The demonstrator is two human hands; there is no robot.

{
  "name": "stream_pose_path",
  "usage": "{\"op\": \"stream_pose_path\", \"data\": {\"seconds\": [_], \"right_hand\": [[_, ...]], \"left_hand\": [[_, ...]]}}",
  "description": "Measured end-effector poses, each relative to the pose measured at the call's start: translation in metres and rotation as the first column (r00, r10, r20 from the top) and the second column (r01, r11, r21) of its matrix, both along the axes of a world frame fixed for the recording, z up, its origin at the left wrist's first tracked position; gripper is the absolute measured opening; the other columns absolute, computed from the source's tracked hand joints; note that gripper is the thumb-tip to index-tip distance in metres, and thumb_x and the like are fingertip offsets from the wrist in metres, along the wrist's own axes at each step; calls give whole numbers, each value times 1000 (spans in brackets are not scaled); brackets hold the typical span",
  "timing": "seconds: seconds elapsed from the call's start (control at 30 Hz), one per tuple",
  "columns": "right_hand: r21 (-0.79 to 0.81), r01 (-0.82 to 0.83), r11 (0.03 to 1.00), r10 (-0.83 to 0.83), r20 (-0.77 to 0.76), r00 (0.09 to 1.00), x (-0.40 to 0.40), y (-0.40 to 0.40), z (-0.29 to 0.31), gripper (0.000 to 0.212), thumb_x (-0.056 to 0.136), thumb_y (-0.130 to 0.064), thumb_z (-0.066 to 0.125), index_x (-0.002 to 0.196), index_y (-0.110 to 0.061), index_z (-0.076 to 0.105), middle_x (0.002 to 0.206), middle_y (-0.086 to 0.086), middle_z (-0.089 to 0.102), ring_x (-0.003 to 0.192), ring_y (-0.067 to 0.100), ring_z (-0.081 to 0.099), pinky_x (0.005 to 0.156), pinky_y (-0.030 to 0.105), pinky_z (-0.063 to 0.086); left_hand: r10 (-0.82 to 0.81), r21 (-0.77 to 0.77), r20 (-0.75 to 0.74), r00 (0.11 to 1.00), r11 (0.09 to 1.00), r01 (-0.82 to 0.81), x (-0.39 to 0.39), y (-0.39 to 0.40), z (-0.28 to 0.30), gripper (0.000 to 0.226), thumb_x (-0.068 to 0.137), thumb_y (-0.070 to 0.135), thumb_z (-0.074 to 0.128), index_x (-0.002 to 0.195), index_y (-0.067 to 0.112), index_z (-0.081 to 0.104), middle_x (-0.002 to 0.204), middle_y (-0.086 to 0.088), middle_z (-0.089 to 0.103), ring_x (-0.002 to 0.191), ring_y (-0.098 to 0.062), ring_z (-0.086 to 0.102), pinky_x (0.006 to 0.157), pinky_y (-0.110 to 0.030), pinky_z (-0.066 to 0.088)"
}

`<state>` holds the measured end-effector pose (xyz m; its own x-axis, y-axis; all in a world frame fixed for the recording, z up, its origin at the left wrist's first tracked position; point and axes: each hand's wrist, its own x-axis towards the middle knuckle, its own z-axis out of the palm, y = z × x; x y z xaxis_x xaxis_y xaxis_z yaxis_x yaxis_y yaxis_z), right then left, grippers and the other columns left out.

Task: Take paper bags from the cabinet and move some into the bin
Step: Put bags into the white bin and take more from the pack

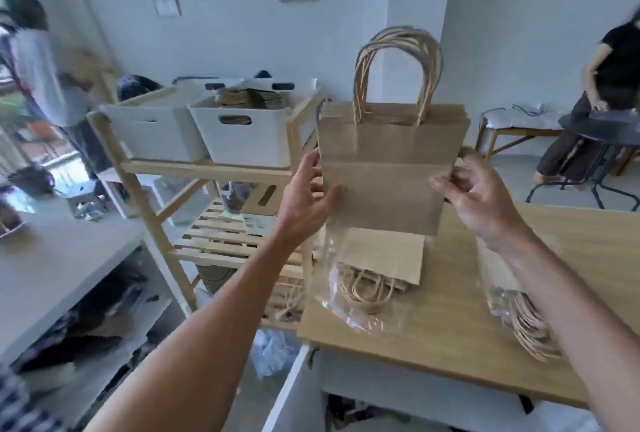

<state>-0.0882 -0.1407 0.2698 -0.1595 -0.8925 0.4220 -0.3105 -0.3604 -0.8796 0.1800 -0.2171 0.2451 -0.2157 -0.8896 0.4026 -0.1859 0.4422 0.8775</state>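
I hold a stack of flat brown paper bags (388, 168) upright above the wooden table, twisted handles pointing up. My left hand (308, 196) grips the stack's left edge and my right hand (474, 192) grips its right edge. A white bin (242, 141) with brown bags inside sits on the top shelf of a wooden rack, left of the stack. Below my hands, another pack of paper bags in clear plastic (374, 272) lies on the table. A second wrapped pack (519, 314) lies under my right forearm.
A second white bin (152, 134) stands beside the first on the wooden rack (207, 168). A grey counter (52, 265) runs along the left. The wooden table (485, 345) is at front right. One person stands at far left, another at far right by a black round table (602, 127).
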Motion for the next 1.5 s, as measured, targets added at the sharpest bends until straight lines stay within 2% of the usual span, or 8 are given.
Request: {"op": "stream_pose_path", "data": {"seconds": [0.27,0.4,0.63,0.73,1.0,1.13,1.3,1.5], "right_hand": [[-294,-175,940,179,-13,984,112,-136,145,32,100,-6,65,124,-26,60,103,1,81,99,24,77,97,49,59],[-386,-168,907,160,-53,986,174,-234,182,29,97,-18,65,123,-31,60,100,1,80,91,35,74,85,57,60],[-474,-197,858,131,-170,977,300,-398,186,27,99,-14,62,125,-19,60,88,4,77,55,2,57,51,10,38],[-448,-254,857,136,-278,951,345,-454,175,27,101,-13,56,128,-16,59,92,8,77,65,17,64,53,16,40],[-239,-402,884,237,-512,825,397,-556,130,31,97,-13,54,123,-29,52,91,10,73,81,32,69,68,38,52],[-9,-427,904,297,-704,645,380,-578,115,34,95,-17,56,116,-43,50,92,11,70,86,34,66,71,38,46],[357,-378,854,443,-880,169,384,-566,139,50,92,5,57,113,-40,50,118,-5,60,106,23,58,79,37,49],[587,-241,773,581,-807,-104,408,-565,133,61,91,15,48,127,-34,54,148,5,56,120,24,57,84,30,52]], "left_hand": [[436,-237,-60,898,868,-437,138,-75,106,51,97,44,70,139,22,54,117,8,72,104,-4,70,94,-35,60],[641,-265,118,759,756,-598,212,-135,108,53,96,45,68,140,18,54,133,-10,68,119,-26,66,101,-51,55],[718,-261,307,625,694,-671,292,-238,93,45,104,21,57,147,25,45,148,-13,58,99,-34,74,99,-58,54],[735,-273,326,594,675,-685,310,-264,89,44,106,19,54,149,23,44,148,-13,58,85,-18,72,95,-52,56],[752,-234,338,565,649,-724,350,-306,86,61,107,24,50,162,21,24,163,-13,42,144,-33,46,116,-49,37],[781,-192,216,587,623,-758,359,-305,87,76,91,36,40,164,21,21,165,-16,38,147,-34,44,117,-58,41],[766,-203,148,626,643,-738,357,-307,86,61,91,53,24,142,28,49,167,-15,35,147,-37,43,118,-60,36],[786,-251,275,554,615,-748,362,-320,78,84,91,56,16,156,9,42,164,-13,41,145,-29,43,103,-37,33]]}}
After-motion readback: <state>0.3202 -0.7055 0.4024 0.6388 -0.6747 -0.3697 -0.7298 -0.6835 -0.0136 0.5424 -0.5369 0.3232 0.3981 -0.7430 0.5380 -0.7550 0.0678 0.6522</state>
